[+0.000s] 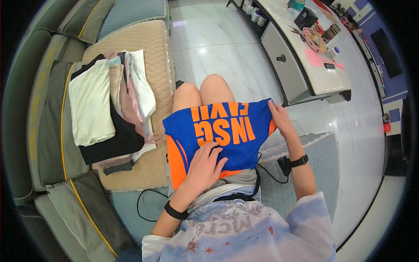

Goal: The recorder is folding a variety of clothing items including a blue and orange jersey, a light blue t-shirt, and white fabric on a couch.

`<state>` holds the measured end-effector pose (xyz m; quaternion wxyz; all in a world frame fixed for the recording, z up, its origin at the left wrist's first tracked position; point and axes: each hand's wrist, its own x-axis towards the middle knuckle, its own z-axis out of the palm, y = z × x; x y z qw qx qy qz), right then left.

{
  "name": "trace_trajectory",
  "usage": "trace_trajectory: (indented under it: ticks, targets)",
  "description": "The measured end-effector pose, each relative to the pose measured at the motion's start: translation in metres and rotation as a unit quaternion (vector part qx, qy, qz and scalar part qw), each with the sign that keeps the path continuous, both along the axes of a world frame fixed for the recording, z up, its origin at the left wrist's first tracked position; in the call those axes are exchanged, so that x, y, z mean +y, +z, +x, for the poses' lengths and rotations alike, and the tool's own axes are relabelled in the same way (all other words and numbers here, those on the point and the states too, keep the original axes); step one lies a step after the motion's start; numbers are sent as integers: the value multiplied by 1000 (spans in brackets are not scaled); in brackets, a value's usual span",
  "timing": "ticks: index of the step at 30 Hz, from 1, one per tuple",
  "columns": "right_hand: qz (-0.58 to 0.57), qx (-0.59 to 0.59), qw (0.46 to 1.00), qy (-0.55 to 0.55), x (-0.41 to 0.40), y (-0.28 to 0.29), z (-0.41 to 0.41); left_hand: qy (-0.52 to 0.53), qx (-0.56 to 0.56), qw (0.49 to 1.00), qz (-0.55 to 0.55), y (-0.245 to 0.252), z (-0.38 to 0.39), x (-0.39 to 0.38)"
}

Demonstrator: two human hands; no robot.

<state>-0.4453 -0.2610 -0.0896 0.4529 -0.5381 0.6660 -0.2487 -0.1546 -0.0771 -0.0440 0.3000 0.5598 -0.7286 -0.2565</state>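
A blue garment [229, 154] with orange lettering and orange side panels lies across my lap and upper thighs. My right hand [280, 117] pinches its upper right corner, which is lifted slightly at the edge. Resting on the cloth's lower middle is my left hand [207, 163], palm down with its fingers apart. On the couch to my left sits a pile of clothes. A folded pale cream garment [91, 104] tops it, over a black one [113, 144]. Pink cloth [127, 101] and white cloth [140, 85] lie beside them.
The grey sofa [49, 124] bears a beige quilted pad [157, 49]; a blue quilted pad [314, 163] extends to my right. Black cables [275, 178] run near both hips. A white-topped table [327, 78] at upper right carries a pink basket [314, 39], scissors [295, 30] and bottles.
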Motion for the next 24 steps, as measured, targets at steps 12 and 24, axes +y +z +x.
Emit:
trace_trajectory:
  ticks: [12, 24]
  targets:
    - [245, -456, 855, 26, 51, -61, -46, -3, -1, 1000, 21, -2, 2, -7]
    - [307, -403, 855, 111, 62, -39, -56, 2, -5, 1000, 14, -3, -2, -11]
